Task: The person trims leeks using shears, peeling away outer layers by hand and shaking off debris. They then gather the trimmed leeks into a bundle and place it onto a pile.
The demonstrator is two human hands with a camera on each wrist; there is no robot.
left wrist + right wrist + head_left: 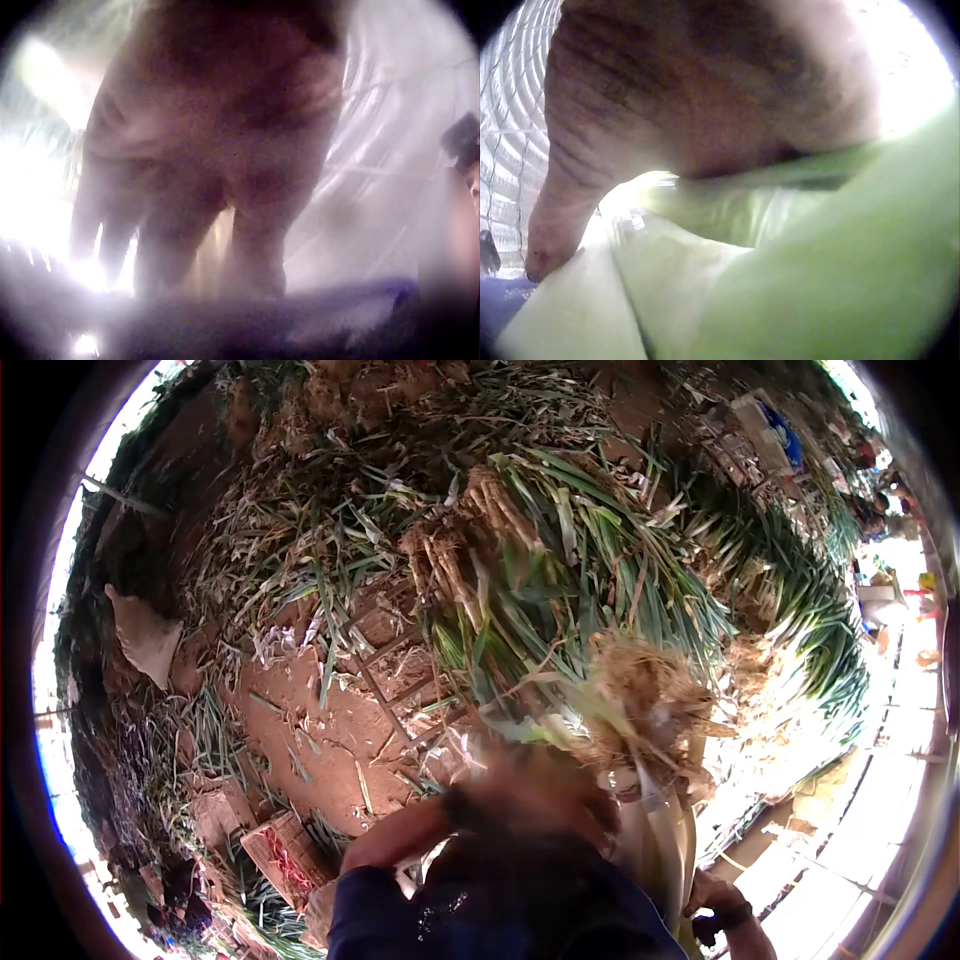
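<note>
A bundle of large green onions (655, 830) stands upright against the person's front in the head view, its shaggy roots (650, 685) pointing up and away. Low on the pale stalks, the right hand (712, 895) grips the bundle. The right wrist view shows that hand (697, 97) lying over the broad pale-green stalks (705, 277), thumb down one side. Blurred by motion, the left hand (545, 790) is just left of the roots, with blurred leaves beyond it. In the left wrist view, the left hand's fingers (172, 247) point down, spread, a pale strip showing between them.
More green onions (600, 550) lie heaped ahead, with a long row (800, 610) at the right. A wooden frame (390, 700) lies among stripped leaves on bare soil (310, 740). A woven box (285, 855) with red cords is at lower left; clear sheeting runs along the right.
</note>
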